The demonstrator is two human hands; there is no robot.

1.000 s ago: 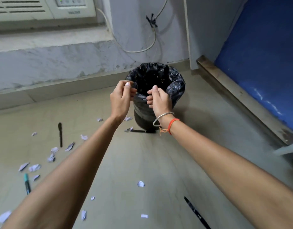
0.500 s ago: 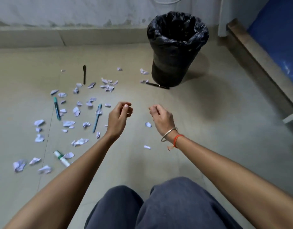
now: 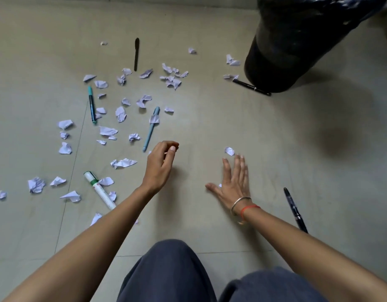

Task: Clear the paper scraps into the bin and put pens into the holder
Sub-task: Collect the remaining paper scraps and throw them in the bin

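Note:
Several crumpled white paper scraps [image 3: 120, 114] litter the floor on the left. Among them lie a light blue pen [image 3: 151, 128], a teal marker [image 3: 91, 104], a white and green marker [image 3: 99, 189] and a black pen [image 3: 136, 53]. Another black pen [image 3: 251, 87] rests against the foot of the black-lined bin [image 3: 297, 51] at the top right. A dark pen [image 3: 295, 210] lies by my right forearm. My left hand [image 3: 161, 164] hovers with its fingers curled shut and nothing visible in them. My right hand [image 3: 234, 182] is spread flat just above the floor, just short of a single scrap [image 3: 229, 151]. No pen holder is in view.
My knees in dark trousers [image 3: 173, 273] fill the bottom centre. The floor is pale tile with a seam [image 3: 72, 171] running along the left. The bin's shadow falls across the right side.
Both hands have come away from the bin's rim and dropped towards the floor. My right hand has opened flat by the scrap. The view has tilted down, so only the bin's lower part shows.

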